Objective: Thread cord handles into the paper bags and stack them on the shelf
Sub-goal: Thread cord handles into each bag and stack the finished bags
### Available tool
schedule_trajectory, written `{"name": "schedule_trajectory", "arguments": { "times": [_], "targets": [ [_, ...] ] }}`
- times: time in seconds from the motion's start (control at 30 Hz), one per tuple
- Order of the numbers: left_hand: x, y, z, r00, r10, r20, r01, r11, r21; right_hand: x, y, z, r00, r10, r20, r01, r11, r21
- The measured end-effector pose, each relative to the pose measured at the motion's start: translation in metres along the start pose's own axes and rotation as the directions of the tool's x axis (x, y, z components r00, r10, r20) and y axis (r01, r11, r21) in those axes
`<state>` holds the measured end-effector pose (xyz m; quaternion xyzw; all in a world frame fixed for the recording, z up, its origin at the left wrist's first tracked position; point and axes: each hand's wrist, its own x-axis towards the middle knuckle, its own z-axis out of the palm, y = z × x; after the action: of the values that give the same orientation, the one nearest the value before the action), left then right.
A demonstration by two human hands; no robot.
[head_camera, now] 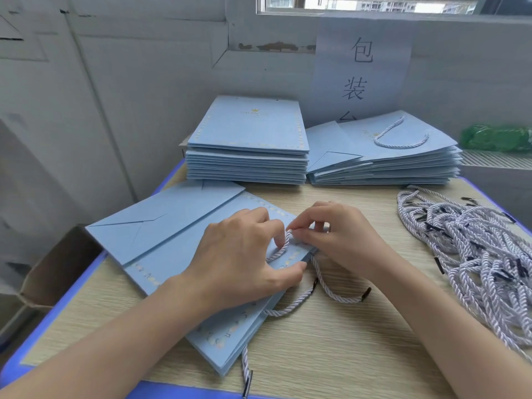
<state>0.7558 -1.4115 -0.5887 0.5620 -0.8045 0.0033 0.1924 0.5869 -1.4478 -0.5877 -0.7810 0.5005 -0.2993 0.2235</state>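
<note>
A flat light-blue paper bag (172,240) lies across the wooden table in front of me. My left hand (244,254) rests on its top edge, fingers curled, thumb under the rim, index finger on a white twisted cord (280,249). My right hand (339,234) pinches that cord's upper end at the bag's corner. The cord loops over the bag face. Other cord lengths (331,292) with black tips trail off the bag's edge onto the table.
A stack of unthreaded blue bags (247,148) sits at the back, a stack with cord handles (388,156) to its right. A heap of loose cords (472,254) lies at the right. A cardboard box (57,269) stands left of the table.
</note>
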Motion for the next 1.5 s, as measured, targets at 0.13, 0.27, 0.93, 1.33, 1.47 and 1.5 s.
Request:
{"name": "schedule_trajectory", "arguments": {
  "times": [0.13,0.27,0.93,1.33,1.47,1.5],
  "targets": [
    [0.000,0.001,-0.001,1.000,-0.007,0.009,0.007,1.000,-0.009,-0.001,0.000,-0.003,1.000,0.019,-0.003,-0.019,0.995,0.100],
    [0.000,0.000,-0.001,1.000,-0.012,0.011,0.012,1.000,-0.025,-0.001,0.000,-0.002,0.999,0.047,-0.028,-0.043,0.992,0.115],
    [-0.001,-0.002,0.000,0.999,-0.003,-0.036,-0.002,0.992,-0.124,-0.002,-0.005,0.000,0.997,0.009,-0.075,-0.005,0.998,0.061],
    [0.008,-0.011,-0.008,0.996,-0.090,-0.021,0.074,0.914,-0.398,-0.007,-0.004,-0.002,0.909,-0.069,-0.412,0.106,0.992,0.069],
    [0.010,-0.014,-0.005,0.992,-0.102,-0.069,0.063,0.901,-0.429,-0.013,0.001,0.005,0.933,-0.123,-0.337,0.092,0.990,-0.106],
    [0.009,-0.014,-0.004,0.993,-0.098,-0.065,0.062,0.904,-0.423,-0.014,0.003,0.009,0.951,-0.132,-0.281,0.087,0.982,-0.168]
  ]
}}
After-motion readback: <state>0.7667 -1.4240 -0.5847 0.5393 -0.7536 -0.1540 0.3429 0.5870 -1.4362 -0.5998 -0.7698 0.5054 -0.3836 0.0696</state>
